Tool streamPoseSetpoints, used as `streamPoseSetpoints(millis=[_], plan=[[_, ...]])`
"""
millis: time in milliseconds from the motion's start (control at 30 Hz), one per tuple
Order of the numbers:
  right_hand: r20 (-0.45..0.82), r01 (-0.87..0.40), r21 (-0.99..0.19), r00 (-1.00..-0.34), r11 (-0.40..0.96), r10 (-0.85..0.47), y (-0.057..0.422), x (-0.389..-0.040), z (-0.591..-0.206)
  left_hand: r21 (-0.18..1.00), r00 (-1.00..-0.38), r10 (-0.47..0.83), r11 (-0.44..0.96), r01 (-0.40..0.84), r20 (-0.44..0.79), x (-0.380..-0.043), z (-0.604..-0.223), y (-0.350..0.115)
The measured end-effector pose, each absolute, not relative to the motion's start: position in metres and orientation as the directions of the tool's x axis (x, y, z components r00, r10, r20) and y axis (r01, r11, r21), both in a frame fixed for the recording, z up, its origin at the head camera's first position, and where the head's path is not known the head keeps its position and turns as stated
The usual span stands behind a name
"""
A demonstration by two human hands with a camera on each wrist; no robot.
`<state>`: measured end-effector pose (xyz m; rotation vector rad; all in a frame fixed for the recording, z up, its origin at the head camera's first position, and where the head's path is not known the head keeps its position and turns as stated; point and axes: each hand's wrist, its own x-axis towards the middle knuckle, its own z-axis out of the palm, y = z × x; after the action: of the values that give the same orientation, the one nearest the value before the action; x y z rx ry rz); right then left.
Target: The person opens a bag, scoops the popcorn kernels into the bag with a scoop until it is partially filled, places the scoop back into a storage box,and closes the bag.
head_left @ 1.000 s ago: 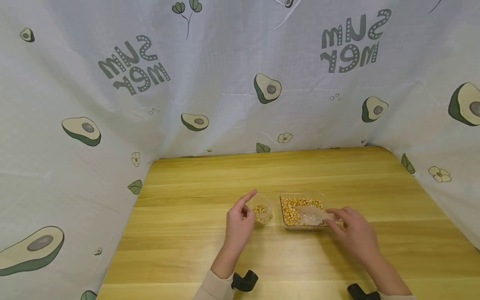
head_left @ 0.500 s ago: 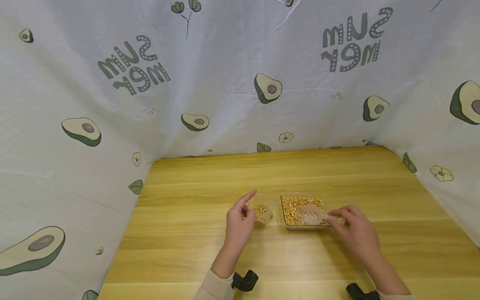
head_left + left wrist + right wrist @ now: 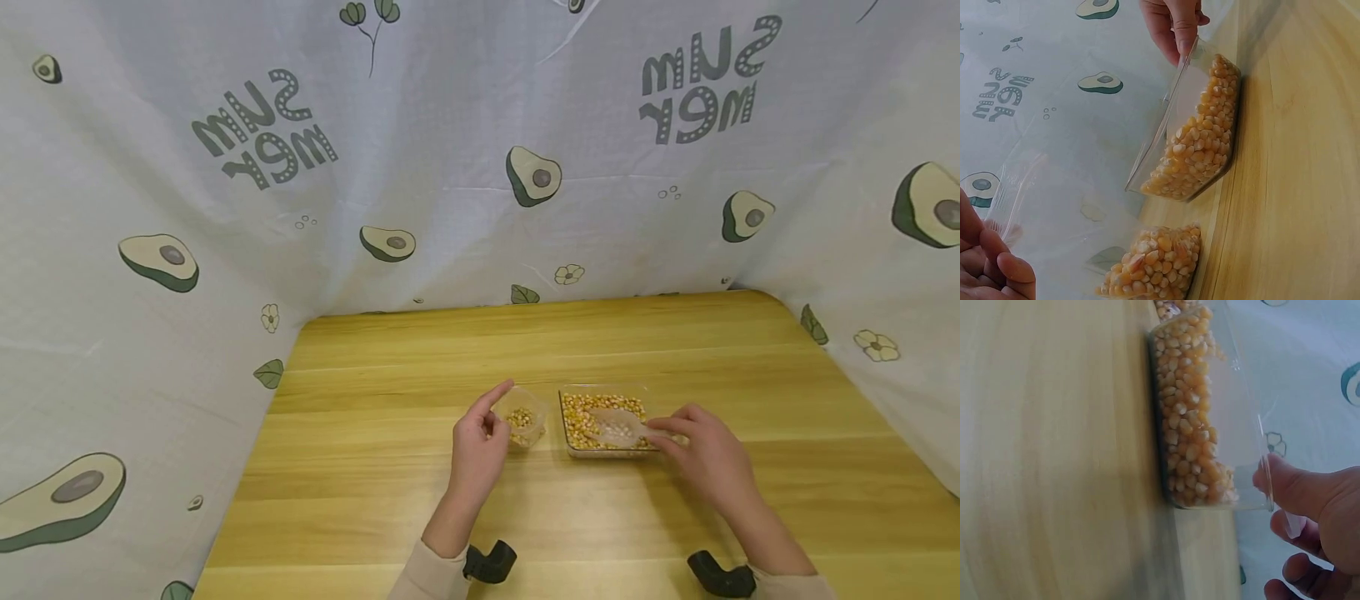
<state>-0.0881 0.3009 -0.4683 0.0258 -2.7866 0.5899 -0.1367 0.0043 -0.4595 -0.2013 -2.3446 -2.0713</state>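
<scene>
In the head view my right hand (image 3: 708, 450) pinches the handle of a translucent scoop (image 3: 617, 425) by thumb and fingers. The scoop's bowl lies among yellow corn kernels in a clear rectangular container (image 3: 567, 447), with some kernels visible in the bowl. At the container's rim, the right wrist view shows the thumb (image 3: 1297, 487) overlapping the clear wall. To the left, my left hand (image 3: 480, 446) holds a clear plastic cup (image 3: 534, 400) at its rim. Corn kernels (image 3: 1154, 262) fill the bottom of that cup in the left wrist view.
Both containers stand side by side on a wood-grain table (image 3: 390, 375), a narrow gap between them. A white curtain (image 3: 450, 183) with avocado prints hangs behind and at both sides. Black wrist mounts (image 3: 491, 562) are strapped at the sleeves.
My right hand and the scoop have shifted slightly left, the bowl staying among the kernels. The left hand and cup have stayed in place.
</scene>
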Motion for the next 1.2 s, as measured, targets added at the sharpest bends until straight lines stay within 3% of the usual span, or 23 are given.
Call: streamPoseSetpoints(millis=[133, 533, 1200], plan=[[0.204, -0.038, -0.408, -0.978, 0.912, 0.050, 0.300, -0.089, -0.465, 0.989, -0.993, 0.091, 0.117, 0.090, 0.080, -0.136, -0.460, 0.004], [0.349, -0.097, -0.498, -0.932, 0.862, 0.097, 0.300, -0.088, -0.479, 0.987, -0.993, 0.083, 0.129, 0.097, 0.087, -0.136, -0.459, 0.004], [0.377, -0.068, -0.611, -0.901, 0.789, 0.214, 0.300, -0.088, -0.492, 0.987, -0.993, 0.076, 0.130, 0.099, 0.090, -0.136, -0.459, 0.003]])
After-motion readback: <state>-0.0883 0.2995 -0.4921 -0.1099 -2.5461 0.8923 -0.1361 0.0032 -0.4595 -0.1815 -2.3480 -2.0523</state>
